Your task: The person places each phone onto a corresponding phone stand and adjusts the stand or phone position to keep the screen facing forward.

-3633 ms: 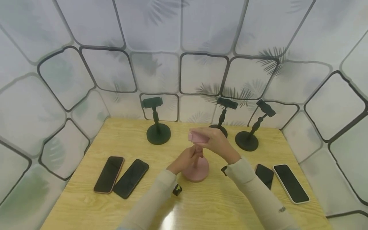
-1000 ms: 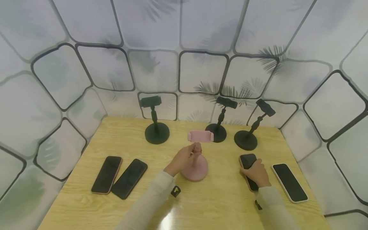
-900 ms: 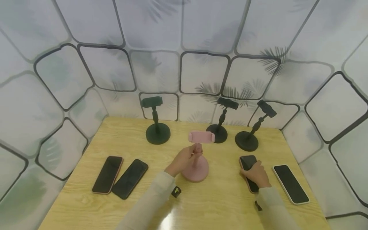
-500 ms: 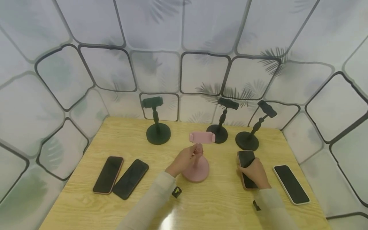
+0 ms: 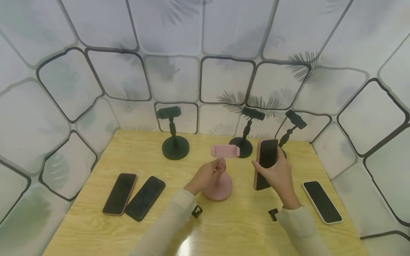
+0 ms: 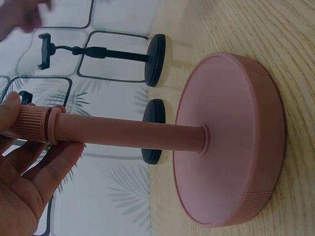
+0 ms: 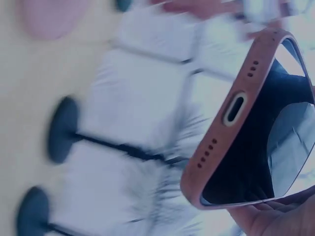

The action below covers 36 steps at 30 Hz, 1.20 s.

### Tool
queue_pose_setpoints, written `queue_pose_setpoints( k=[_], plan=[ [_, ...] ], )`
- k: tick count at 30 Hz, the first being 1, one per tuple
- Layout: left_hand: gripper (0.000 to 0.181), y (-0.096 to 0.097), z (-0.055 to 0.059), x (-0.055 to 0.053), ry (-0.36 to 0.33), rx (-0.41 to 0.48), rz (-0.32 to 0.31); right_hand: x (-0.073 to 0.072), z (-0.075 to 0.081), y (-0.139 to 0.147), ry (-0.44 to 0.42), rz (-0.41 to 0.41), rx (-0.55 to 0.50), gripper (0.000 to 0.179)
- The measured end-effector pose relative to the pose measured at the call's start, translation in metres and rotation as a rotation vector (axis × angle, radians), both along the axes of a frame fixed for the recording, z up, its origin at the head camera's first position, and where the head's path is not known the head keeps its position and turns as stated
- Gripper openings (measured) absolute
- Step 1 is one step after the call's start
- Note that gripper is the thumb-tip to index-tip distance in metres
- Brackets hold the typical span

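Observation:
A pink phone stand (image 5: 217,190) with a round base stands mid-table, its clamp (image 5: 225,151) facing forward with nothing in it. My left hand (image 5: 205,176) grips the ribbed collar at the top of the stand's post; the left wrist view shows thumb and fingers around that collar (image 6: 30,123). My right hand (image 5: 280,177) holds a smartphone (image 5: 267,160) in a pink case above the table, to the right of the stand. The phone's dark screen faces me, and its charging port (image 7: 235,109) shows in the right wrist view.
Behind are a dark green phone stand (image 5: 175,147) and two black phone stands, one in the middle (image 5: 242,146) and one at right (image 5: 296,119), partly hidden. Two dark phones (image 5: 120,194) (image 5: 145,198) lie at left, a white-cased phone (image 5: 322,202) at right. A patterned backdrop encloses the table.
My right hand left the pink stand's clamp, took hold of the pink-cased phone on the table and lifted it up and leftward. My left hand stays on the stand.

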<state>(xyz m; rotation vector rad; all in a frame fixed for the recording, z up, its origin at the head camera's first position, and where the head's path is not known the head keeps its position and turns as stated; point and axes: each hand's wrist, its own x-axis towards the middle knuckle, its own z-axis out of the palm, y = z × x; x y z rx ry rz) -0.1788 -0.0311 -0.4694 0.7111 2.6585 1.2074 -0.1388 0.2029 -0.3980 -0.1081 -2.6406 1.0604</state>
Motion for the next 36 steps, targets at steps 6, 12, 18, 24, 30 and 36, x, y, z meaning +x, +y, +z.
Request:
queue_pose_setpoints(
  k=[6,12,18,24,30,36],
  plan=[
    [0.02,0.005,-0.004,-0.005,-0.008,0.047,-0.023,0.011,0.045,-0.035,0.158,0.08,-0.063,0.067],
    [0.02,0.01,-0.006,-0.004,0.007,0.048,-0.039,0.008,0.057,-0.063,0.228,0.183,-0.117,0.064],
    [0.029,0.012,-0.004,-0.002,-0.01,0.004,-0.024,0.002,0.055,-0.077,0.229,0.249,-0.136,0.059],
    [0.036,0.013,-0.006,0.0,-0.023,0.007,-0.027,0.0,0.047,-0.08,0.121,0.273,-0.19,0.061],
    [0.037,0.012,-0.005,0.001,-0.019,0.029,-0.041,-0.002,0.043,-0.079,0.136,0.281,-0.155,0.058],
    [0.037,0.011,-0.004,0.002,0.034,0.012,-0.04,-0.003,0.041,-0.08,0.092,0.292,-0.2,0.058]
  ],
)
